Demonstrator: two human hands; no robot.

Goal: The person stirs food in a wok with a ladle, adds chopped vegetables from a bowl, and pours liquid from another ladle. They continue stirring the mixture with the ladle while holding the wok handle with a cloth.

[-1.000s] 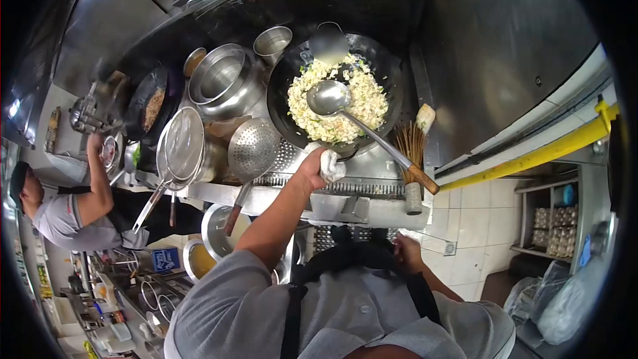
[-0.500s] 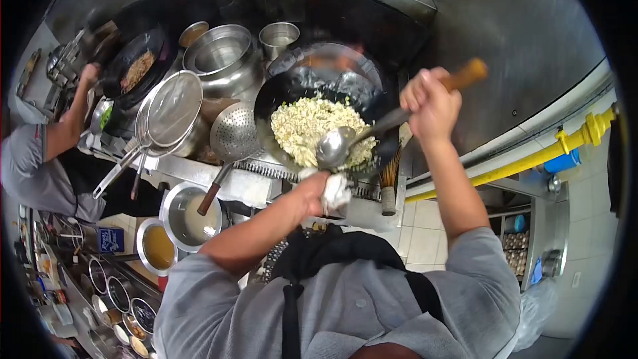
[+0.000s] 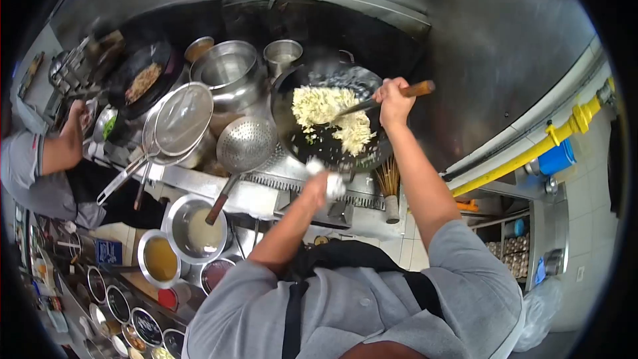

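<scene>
A dark wok (image 3: 299, 139) holds pale yellow chopped food (image 3: 322, 108) with green bits, gathered at its middle and upper left. My right hand (image 3: 393, 100) is closed round the wooden-ended handle of a ladle (image 3: 362, 106), whose bowl is hidden in the food. At the wok's near edge, my left hand (image 3: 318, 189), blurred, is closed on a white cloth (image 3: 332, 183) around the wok's near side.
Left of the wok are a perforated skimmer (image 3: 247, 145), a mesh strainer (image 3: 185, 118) and metal pots (image 3: 229, 66). A bamboo brush (image 3: 390, 189) stands at the right. A co-worker (image 3: 40, 173) is beside another wok (image 3: 143, 80) at the far left.
The food has moved up and left in the wok, exposing dark metal below it. My right hand has come left and a little down with the ladle. The ladle's bowl is no longer visible.
</scene>
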